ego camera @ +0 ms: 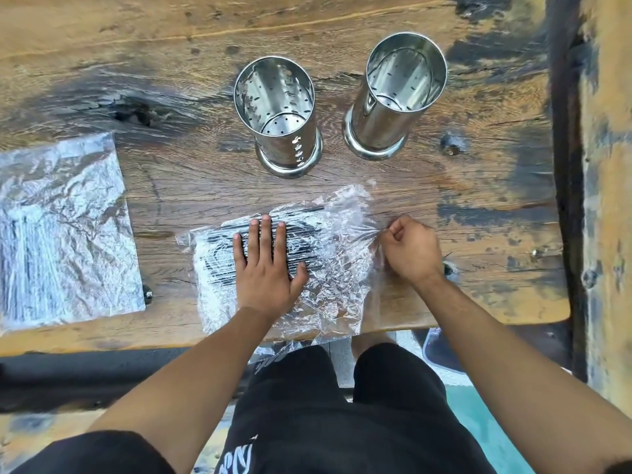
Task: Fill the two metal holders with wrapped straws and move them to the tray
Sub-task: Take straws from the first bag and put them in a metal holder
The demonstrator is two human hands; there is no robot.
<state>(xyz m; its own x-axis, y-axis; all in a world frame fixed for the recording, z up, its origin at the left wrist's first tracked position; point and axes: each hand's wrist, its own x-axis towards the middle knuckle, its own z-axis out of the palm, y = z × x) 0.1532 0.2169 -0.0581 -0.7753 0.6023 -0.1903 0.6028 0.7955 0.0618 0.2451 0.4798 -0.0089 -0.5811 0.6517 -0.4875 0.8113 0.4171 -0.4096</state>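
Black shorts sit lowest, at 6 o'clock. Above them a clear bag of straws lies on the wooden table. Left hand presses flat on it, fingers spread. Right hand pinches the bag's 3 o'clock end. 2 metal holders stand empty at 12 o'clock. Another bag lies at 9 o'clock.

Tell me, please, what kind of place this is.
Probably a café or food stall work area, perhaps outdoors. A weathered wooden table holds two empty perforated metal holders and clear plastic bags of wrapped straws, typical of drink service.
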